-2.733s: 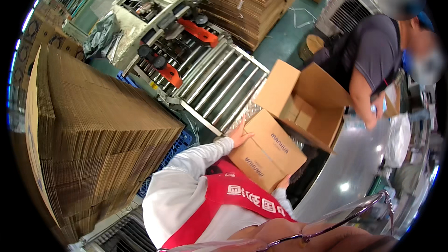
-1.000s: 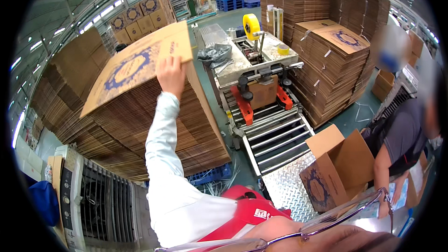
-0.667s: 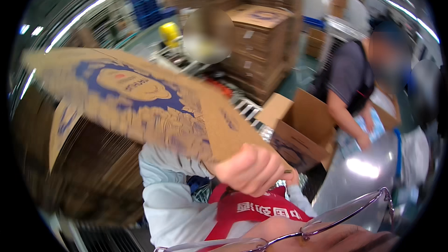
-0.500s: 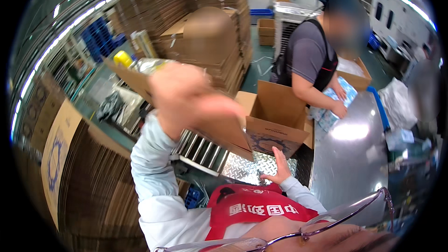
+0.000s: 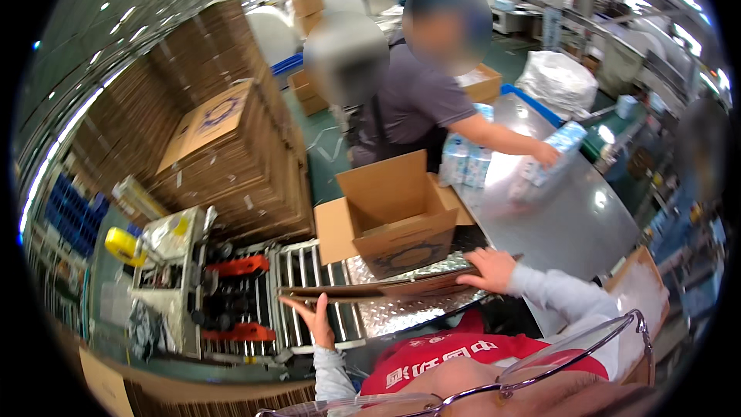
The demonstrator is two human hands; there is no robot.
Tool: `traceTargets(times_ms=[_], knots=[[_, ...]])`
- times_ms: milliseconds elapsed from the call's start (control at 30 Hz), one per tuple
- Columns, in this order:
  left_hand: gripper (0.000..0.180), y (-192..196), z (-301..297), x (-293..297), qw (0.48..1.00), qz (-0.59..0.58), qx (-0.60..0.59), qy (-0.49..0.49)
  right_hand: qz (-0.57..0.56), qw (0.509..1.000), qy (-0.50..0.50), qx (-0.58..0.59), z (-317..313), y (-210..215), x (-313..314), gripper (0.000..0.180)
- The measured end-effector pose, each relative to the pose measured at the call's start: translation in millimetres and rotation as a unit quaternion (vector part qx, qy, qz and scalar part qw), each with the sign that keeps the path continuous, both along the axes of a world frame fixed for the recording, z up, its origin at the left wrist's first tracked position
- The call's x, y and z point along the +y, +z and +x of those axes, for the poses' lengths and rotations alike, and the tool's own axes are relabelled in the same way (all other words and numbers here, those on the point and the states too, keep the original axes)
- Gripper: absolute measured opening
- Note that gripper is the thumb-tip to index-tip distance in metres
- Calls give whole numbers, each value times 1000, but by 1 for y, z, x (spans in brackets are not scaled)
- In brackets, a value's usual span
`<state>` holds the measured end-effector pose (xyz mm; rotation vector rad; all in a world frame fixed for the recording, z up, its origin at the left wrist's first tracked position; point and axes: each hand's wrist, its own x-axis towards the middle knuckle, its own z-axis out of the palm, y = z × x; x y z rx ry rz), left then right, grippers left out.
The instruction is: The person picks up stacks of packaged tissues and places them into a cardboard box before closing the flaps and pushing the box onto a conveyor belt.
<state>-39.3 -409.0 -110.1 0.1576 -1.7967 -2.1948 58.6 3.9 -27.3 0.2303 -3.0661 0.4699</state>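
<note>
In front of me a folded-flat cardboard box (image 5: 386, 290) stands nearly edge-on. My left hand (image 5: 315, 326) grips its left end, with the fingers underneath and behind. Over at the right end, the fingers and thumb of my right hand (image 5: 492, 270) close on its upper edge. Just beyond it, an opened cardboard box (image 5: 405, 243) with flaps spread stands on a diamond-plate metal surface (image 5: 386, 316). A dark printed design marks the front of that box.
A roller conveyor (image 5: 295, 262) with a taping machine (image 5: 174, 255) lies to the left. Flat cartons are piled in a stack (image 5: 231, 177) behind it. Across from me, a co-worker (image 5: 409, 100) reaches over a steel table (image 5: 532, 216) to a blue-and-white pack (image 5: 559, 150).
The flat box has swung from the left to lie across in front of me. My left hand has lowered, and my right hand has taken hold of its right end. The co-worker reaches farther right.
</note>
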Motion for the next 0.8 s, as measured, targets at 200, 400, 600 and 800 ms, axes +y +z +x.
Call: traceTargets(times_ms=[200, 400, 600, 800], knots=[[109, 23, 20, -17, 992, 20, 14, -124, 50, 990, -89, -96, -40, 1, 30, 62], [97, 27, -10, 9, 774, -317, -9, -548, -278, 905, -186, -262, -51, -11, -36, 87], [120, -31, 48, 142, 620, -681, -38, -387, -43, 996, 52, -53, -11, -142, -40, 64], [137, -77, 51, 124, 546, -750, -24, -373, 157, 960, 63, 225, -41, -43, -20, 86]])
